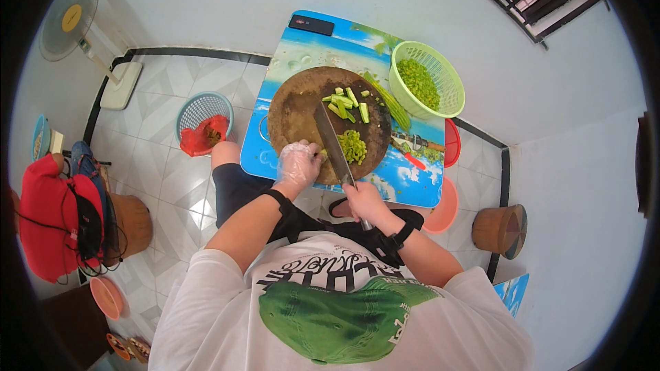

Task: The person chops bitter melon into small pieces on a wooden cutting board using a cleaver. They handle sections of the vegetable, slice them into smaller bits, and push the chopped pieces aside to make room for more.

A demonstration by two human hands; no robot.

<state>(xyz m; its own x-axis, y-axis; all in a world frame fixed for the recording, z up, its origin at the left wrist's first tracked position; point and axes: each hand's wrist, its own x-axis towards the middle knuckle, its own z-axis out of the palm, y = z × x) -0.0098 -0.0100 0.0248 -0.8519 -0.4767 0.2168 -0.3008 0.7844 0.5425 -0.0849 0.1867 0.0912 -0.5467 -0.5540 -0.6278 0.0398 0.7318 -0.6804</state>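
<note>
My right hand [368,201] is wrapped round the handle of a wide-bladed kitchen knife [333,143]. Its blade lies across a round wooden chopping board [292,106]. Close to the left side of the blade, my left hand [298,167], in a clear plastic glove, has its fingers curled on a small green vegetable piece [323,155], mostly hidden by the fingertips. Diced green vegetable [353,146] is heaped just right of the blade. Longer cut sticks [347,102] rest farther back on the board. A long, ridged green vegetable [389,102] lies along the board's right edge.
On the picture-topped table [271,158] are a green basket [447,82] of diced vegetable, a red-handled tool [410,158] and a black phone [311,24]. A blue-grey basket [205,108] with a red bag stands on the floor at left, near a fan [120,86].
</note>
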